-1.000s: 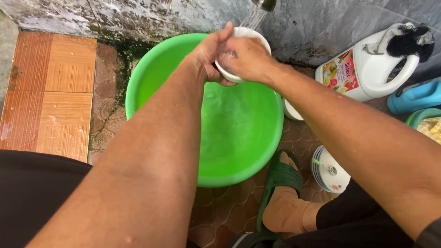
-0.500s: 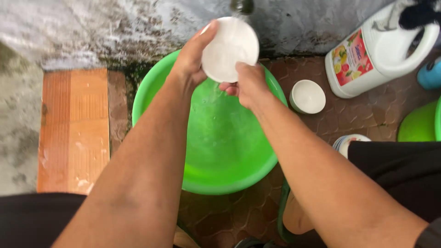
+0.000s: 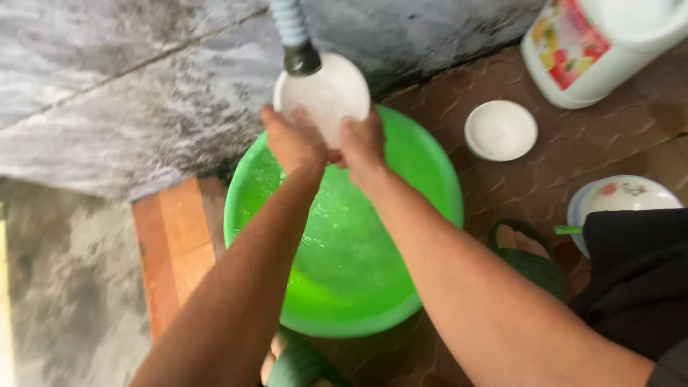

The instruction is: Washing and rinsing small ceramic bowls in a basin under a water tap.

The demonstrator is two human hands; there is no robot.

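Now both my hands grip small white bowl [image 3: 326, 93] under tap [image 3: 301, 57], above far rim of green basin [image 3: 437, 179]. Left hand [image 3: 294, 140], right hand [image 3: 362, 143] pinch lower edge. Bowl likely wet, slippery, hard, breakable, light. Best hold: rim, both sides.

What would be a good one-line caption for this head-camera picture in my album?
Both hands, left hand and right hand, hold a white dish under a tap above a green basin.

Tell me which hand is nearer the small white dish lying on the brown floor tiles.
Right. The right hand grips the white plate under the tap, on the side toward the small white dish; the left hand holds the plate's far side.
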